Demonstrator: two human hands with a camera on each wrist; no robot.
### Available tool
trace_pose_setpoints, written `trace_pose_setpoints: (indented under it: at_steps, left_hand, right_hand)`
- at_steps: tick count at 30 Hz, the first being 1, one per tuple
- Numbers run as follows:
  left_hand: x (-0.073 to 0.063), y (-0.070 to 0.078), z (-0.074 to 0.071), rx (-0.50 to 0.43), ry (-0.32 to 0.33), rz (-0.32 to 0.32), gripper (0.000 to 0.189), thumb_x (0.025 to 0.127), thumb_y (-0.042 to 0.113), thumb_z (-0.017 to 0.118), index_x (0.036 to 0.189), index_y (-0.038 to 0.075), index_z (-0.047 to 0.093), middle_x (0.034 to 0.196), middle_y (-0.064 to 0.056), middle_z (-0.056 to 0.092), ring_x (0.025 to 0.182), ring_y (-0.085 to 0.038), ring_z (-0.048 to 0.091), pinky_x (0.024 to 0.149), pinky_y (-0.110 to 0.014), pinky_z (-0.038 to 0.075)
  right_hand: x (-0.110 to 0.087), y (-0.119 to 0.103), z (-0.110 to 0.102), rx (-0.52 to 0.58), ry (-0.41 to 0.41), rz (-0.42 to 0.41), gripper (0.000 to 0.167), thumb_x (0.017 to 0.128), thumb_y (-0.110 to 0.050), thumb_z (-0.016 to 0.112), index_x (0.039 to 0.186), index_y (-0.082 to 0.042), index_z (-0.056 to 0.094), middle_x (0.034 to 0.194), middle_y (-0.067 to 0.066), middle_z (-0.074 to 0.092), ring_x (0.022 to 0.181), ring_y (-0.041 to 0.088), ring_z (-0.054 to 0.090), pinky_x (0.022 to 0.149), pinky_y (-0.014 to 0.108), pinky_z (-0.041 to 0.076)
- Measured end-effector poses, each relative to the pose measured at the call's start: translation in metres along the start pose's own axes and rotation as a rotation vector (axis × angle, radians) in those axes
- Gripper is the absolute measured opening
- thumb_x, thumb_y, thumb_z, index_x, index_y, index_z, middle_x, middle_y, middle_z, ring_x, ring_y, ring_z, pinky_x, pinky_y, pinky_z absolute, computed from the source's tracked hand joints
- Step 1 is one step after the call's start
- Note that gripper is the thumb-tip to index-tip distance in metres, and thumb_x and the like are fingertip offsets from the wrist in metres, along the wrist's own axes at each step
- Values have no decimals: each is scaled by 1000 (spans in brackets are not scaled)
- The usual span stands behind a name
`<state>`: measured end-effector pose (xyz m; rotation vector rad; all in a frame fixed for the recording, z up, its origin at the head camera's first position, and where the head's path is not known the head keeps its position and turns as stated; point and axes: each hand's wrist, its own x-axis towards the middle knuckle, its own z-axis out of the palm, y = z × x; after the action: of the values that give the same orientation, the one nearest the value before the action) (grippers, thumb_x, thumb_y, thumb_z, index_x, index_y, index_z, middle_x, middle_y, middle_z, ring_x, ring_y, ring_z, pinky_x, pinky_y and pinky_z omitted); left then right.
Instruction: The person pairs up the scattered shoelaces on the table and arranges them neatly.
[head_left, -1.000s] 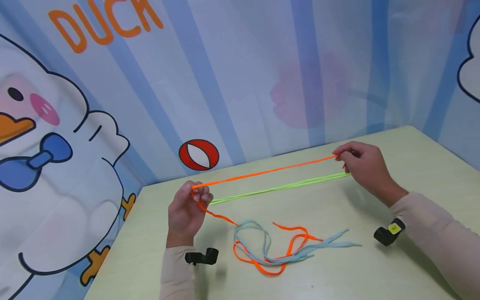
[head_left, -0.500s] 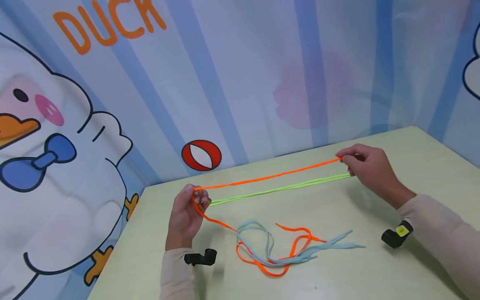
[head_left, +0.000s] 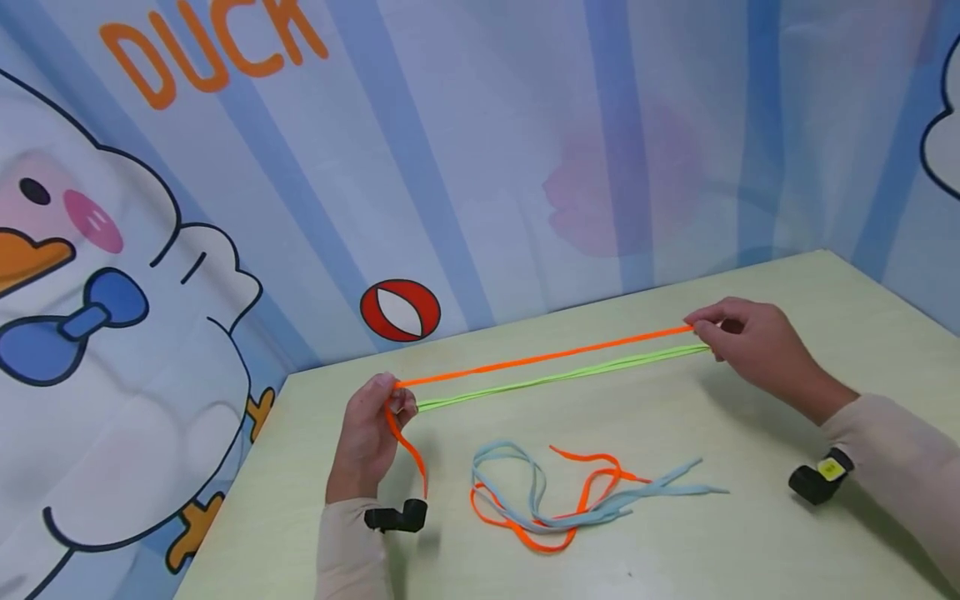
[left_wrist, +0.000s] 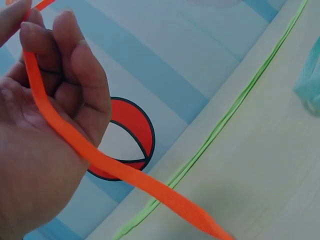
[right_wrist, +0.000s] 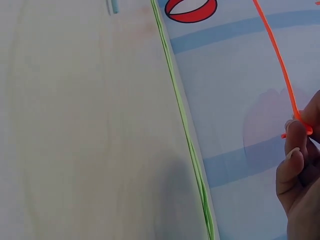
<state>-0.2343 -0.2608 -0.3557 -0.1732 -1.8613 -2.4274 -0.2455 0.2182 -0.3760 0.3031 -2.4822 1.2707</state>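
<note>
Both hands up over the table, well apart — left hand palm inward, fingers curled, pinching an orange lace; right hand pinches it near the other end. Lace runs taut between them, loose tail hanging from the left. Green lace lies along the tabletop; blue laces and more orange lace tangled nearer the person.

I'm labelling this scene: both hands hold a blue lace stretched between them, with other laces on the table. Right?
Not quite: the lace between the left hand and right hand is orange, not blue, as the head view shows. Other laces do lie on the table.
</note>
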Motion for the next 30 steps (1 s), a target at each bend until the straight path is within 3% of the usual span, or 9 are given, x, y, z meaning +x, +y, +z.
trace_pose_setpoints:
  at_steps: [9,14,18,22,30]
  left_hand:
    - [-1,-5,-10,51,6,-31,34,105,28,53,75,11,53,70,-3,51,76,-18,59,80,-31,49]
    - [0,-3,-12,150,80,-93,34,102,32,59,76,12,53,71,-3,51,79,-19,59,81,-31,50]
    - [1,-1,-14,167,148,-174,37,97,40,65,77,11,53,75,-3,50,83,-20,58,82,-31,49]
    - [2,-4,-17,205,186,-230,39,93,44,70,79,11,54,78,-4,51,85,-20,57,84,-32,49]
    - [5,-7,-18,372,246,-297,33,94,41,70,89,9,65,77,-2,55,85,-24,60,80,-30,51]
  right_hand:
    - [-1,13,-6,-29,-48,-9,27,101,-26,61,117,-7,71,83,8,63,69,25,58,54,31,45]
    - [1,12,-7,-47,-60,18,27,101,-27,60,116,-8,71,88,10,65,70,27,58,54,31,45]
    - [3,11,-9,-72,-53,27,26,100,-26,60,113,-7,72,96,12,67,74,25,56,55,31,46]
    - [4,11,-12,-100,-52,34,24,99,-22,58,110,-6,73,100,11,68,79,25,55,57,32,47]
    - [8,13,-18,-153,-105,70,25,99,-22,58,110,-4,72,103,12,67,87,29,55,60,35,48]
